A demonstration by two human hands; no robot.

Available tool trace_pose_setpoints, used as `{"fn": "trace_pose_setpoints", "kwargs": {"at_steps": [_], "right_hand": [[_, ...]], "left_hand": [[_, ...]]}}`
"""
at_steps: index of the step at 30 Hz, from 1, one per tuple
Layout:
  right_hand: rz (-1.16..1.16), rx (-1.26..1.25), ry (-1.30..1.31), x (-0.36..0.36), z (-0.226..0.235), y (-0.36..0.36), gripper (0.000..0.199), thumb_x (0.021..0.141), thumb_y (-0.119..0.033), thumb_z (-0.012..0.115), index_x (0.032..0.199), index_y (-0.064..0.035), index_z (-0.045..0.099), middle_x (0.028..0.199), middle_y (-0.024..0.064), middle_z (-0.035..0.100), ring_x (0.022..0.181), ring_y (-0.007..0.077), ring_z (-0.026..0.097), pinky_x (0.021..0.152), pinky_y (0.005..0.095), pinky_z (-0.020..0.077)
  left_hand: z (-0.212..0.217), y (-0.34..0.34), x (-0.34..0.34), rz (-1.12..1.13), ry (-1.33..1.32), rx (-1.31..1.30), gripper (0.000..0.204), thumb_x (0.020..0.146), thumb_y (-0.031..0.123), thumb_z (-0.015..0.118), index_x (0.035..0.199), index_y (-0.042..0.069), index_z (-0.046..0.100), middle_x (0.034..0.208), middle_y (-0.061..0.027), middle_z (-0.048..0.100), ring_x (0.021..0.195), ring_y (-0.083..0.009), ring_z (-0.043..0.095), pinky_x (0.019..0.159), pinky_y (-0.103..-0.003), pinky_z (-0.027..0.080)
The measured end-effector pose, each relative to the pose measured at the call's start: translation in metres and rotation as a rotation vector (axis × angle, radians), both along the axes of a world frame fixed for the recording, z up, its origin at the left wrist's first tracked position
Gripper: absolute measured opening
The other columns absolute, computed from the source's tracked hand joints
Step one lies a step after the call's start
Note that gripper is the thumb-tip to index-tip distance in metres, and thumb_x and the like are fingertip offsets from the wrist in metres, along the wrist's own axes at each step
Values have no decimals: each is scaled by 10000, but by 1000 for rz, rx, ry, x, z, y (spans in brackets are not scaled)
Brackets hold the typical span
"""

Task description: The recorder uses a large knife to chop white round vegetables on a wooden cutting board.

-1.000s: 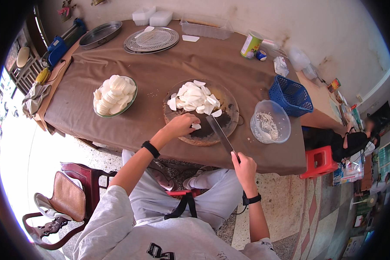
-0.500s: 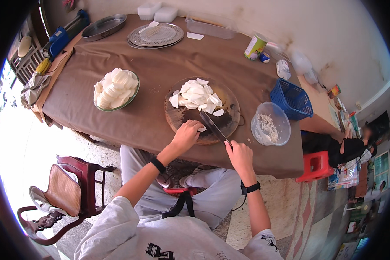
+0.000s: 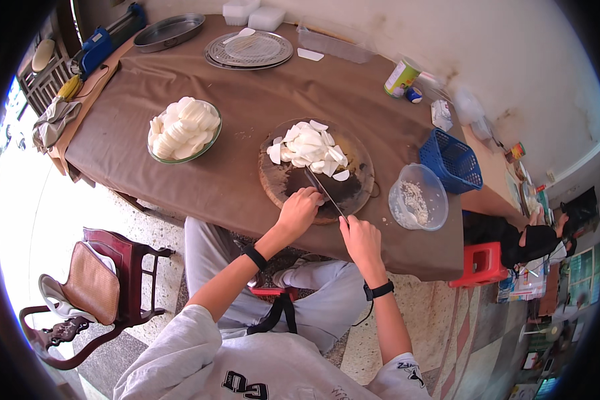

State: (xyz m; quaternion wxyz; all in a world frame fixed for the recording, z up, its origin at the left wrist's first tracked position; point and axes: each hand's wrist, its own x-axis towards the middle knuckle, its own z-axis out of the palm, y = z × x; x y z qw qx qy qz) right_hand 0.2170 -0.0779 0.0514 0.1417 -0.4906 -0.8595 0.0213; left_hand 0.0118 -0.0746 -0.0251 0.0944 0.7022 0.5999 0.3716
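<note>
My right hand (image 3: 362, 243) grips a kitchen knife (image 3: 327, 195) by its handle, the blade slanting away to the left over a round wooden chopping board (image 3: 273, 187). My left hand (image 3: 300, 212) is curled at the board's near edge, fingertips close beside the blade. The white food piece under those fingertips is mostly hidden by the fingers now. On the far half of the board lies a heap of white slices (image 3: 310, 147), just beyond the knife tip. To the left, a green-rimmed bowl (image 3: 215, 137) is piled with similar pale slices (image 3: 183, 127).
Right of the board stand a clear tub (image 3: 433, 200) with white bits and a blue basket (image 3: 450, 163). Metal trays (image 3: 250, 50), plastic boxes (image 3: 267, 20) and a green can (image 3: 401, 77) line the back. A red stool (image 3: 477, 263) and another person (image 3: 513, 237) are at right.
The view has shifted slightly, moving the table's things a little in the picture. The knife has turned more edge-on beside my left fingertips, where a white piece showed before.
</note>
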Motion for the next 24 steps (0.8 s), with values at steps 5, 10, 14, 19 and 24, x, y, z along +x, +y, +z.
{"fn": "trace_pose_setpoints", "kwargs": {"at_steps": [5, 10, 14, 19, 24], "right_hand": [[30, 48, -27, 2, -2, 3, 416, 1108, -330, 575, 806, -54, 647, 669, 195, 693, 635, 414, 714, 559, 513, 558], [42, 34, -63, 0, -4, 4, 430, 1119, -345, 558, 819, -50, 649, 664, 193, 694, 628, 413, 715, 558, 515, 563], [-1, 38, -34, 11, -14, 10, 449, 1130, -367, 533, 831, -55, 653, 655, 198, 689, 623, 421, 712, 550, 515, 566], [-33, 32, 62, 24, -32, 12, 455, 1136, -377, 521, 823, -64, 626, 632, 210, 665, 607, 436, 693, 534, 531, 552], [14, 93, 89, 31, -41, 8, 437, 1130, -348, 552, 787, -78, 578, 600, 192, 642, 553, 420, 668, 480, 506, 521]], "left_hand": [[3, -8, -3, -37, -106, 36, 207, 896, 54, 719, 1100, 22, 733, 1222, -104, 699, 1114, -324, 667, 989, -432, 552], [1, -10, -9, -72, 69, 112, 208, 903, 90, 739, 1107, 51, 736, 1226, -78, 698, 1115, -290, 649, 974, -416, 527], [4, -15, -11, -57, 230, 216, 200, 900, 133, 761, 1095, 92, 743, 1214, -42, 696, 1111, -234, 629, 945, -388, 504], [-2, -11, -19, -84, 283, 257, 157, 908, 146, 731, 1055, 87, 731, 1129, -28, 675, 1049, -220, 619, 915, -375, 497], [1, -6, -18, -122, 300, 290, 121, 905, 138, 689, 1003, 71, 714, 1020, -24, 636, 972, -214, 601, 882, -366, 491]]}}
